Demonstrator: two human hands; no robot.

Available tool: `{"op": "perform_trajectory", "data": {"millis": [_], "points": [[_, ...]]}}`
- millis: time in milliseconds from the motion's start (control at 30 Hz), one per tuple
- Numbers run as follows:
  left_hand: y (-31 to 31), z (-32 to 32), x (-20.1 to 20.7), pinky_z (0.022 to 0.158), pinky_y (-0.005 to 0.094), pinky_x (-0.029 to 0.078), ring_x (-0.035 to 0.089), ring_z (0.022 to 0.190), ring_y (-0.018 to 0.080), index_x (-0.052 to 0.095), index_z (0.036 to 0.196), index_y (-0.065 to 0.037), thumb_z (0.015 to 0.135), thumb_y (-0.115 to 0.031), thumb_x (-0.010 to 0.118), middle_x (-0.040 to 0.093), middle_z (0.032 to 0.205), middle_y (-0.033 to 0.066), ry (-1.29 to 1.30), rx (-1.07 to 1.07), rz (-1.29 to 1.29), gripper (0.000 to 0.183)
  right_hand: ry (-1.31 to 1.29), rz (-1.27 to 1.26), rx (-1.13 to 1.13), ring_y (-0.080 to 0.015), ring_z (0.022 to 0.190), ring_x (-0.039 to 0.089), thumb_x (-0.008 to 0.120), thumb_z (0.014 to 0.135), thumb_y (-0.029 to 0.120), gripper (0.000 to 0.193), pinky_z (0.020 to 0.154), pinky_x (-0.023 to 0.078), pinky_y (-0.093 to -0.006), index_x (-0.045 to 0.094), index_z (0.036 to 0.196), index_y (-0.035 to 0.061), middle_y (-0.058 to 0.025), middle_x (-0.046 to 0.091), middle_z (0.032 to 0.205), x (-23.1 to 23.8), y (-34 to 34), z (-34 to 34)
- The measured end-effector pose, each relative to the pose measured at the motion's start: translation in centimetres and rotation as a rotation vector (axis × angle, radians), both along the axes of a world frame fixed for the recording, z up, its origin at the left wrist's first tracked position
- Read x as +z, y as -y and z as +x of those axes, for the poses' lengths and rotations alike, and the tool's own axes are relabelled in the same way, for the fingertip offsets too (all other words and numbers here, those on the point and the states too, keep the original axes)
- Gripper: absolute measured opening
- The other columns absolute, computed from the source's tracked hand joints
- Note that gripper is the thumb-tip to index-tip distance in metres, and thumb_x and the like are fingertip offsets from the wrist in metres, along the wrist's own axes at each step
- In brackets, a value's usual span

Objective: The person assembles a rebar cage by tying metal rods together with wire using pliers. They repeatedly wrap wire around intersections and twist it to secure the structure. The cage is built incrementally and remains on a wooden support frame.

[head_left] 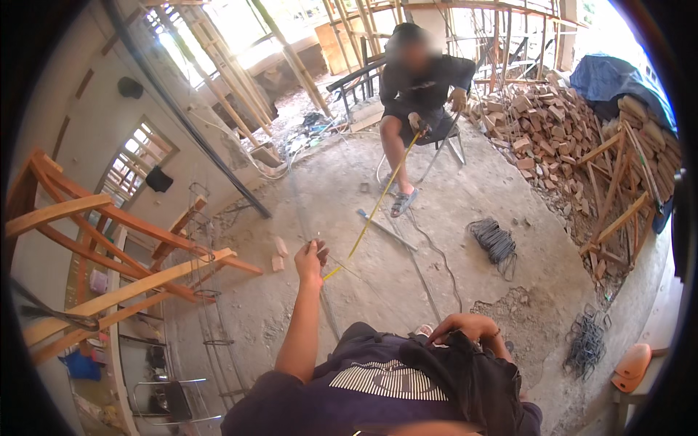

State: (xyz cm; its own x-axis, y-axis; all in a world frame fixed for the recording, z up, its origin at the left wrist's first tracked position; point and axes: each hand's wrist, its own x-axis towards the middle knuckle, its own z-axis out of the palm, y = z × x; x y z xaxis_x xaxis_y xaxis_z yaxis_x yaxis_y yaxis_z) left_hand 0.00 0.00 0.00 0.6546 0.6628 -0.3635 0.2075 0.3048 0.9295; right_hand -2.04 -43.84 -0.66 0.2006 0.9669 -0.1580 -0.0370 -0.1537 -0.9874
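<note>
My left hand (313, 259) is raised ahead of me with its fingers closed in a pinch. What it grips is too small to make out; a thin wire-like line shows beside it. A yellow measuring tape (378, 203) stretches from a seated co-worker's gloved hand (415, 123) toward my left wrist, where its near end passes out of sight. Down at my lap, my right hand (471, 327) is curled over a black cloth (465, 363), its fingertips partly hidden in the folds.
Wooden trestles (145, 265) and a long rebar cage (218, 341) stand at left. Coils of wire (494, 245) and a flat metal bar (389, 231) lie on the concrete floor. Bricks (534, 127) are heaped at far right. The co-worker sits on a folding chair (445, 138).
</note>
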Motion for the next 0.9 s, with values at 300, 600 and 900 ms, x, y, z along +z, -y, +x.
{"op": "perform_trajectory", "data": {"millis": [300,600,900], "points": [[3.9,6.0,-1.1,0.064,0.0260,0.051,0.072,0.086,0.0198,0.061,0.114,0.001,0.103,-0.018,0.051,0.071,0.103,0.0086,0.041,-0.106,0.039,0.024,0.415,-0.235,-1.370,-0.0290,0.073,0.067,0.062,0.091,0.013,0.016,0.068,0.051,-0.0413,0.071,0.098,0.0016,-0.0126,0.072,0.084,-3.3,1.4,7.9],[-4.5,5.1,-2.2,0.065,0.0247,0.051,0.072,0.083,0.0165,0.063,0.111,0.000,0.103,-0.015,0.051,0.071,0.103,0.0092,-0.014,-0.067,-0.054,0.021,0.280,0.038,0.218,-0.0237,0.094,0.068,0.065,0.092,0.010,0.029,0.086,0.051,-0.0339,0.068,0.119,-0.0011,-0.0146,0.074,0.105,1.4,-9.2,-0.6],[-6.8,-3.3,-4.4,0.060,0.0245,0.052,0.074,0.084,0.0216,0.061,0.116,0.000,0.102,-0.014,0.051,0.071,0.104,0.0099,0.088,-0.015,-0.257,0.022,0.834,-0.646,-1.262,-0.0405,0.093,0.068,0.060,0.091,0.017,0.023,0.078,0.052,-0.0464,0.071,0.105,0.0023,-0.0209,0.071,0.098,-0.1,-10.1,5.7]]}}
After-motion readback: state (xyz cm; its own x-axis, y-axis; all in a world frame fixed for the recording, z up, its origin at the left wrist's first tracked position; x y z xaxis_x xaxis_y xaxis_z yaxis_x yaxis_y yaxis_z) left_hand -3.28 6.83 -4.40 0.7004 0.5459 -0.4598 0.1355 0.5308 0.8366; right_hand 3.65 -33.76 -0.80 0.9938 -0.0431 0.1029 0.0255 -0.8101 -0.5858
